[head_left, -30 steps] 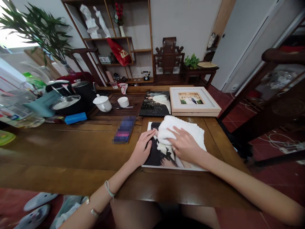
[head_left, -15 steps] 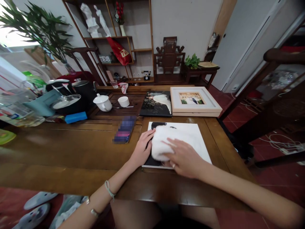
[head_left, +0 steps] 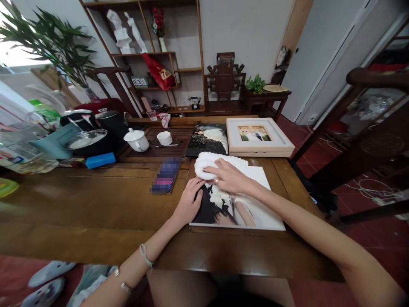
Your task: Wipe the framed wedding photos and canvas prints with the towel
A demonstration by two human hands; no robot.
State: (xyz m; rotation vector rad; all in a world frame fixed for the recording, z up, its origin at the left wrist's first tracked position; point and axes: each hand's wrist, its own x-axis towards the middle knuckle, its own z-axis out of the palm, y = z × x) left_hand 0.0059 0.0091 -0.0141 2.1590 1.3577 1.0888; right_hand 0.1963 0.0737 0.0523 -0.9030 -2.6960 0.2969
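White cloth (head_left: 202,167), perhaps folded, under right hand (head_left: 229,176) — left hand (head_left: 189,200) touching photo (head_left: 220,197)

1. I look through one head-worn camera, facing forward and down across the table (head_left: 105,209).
2. It sits near the left hand (head_left: 188,200) and right hand (head_left: 228,177), just below mid-frame.
3. Farther off, the shelf unit (head_left: 187,69) stands upper left of centre.
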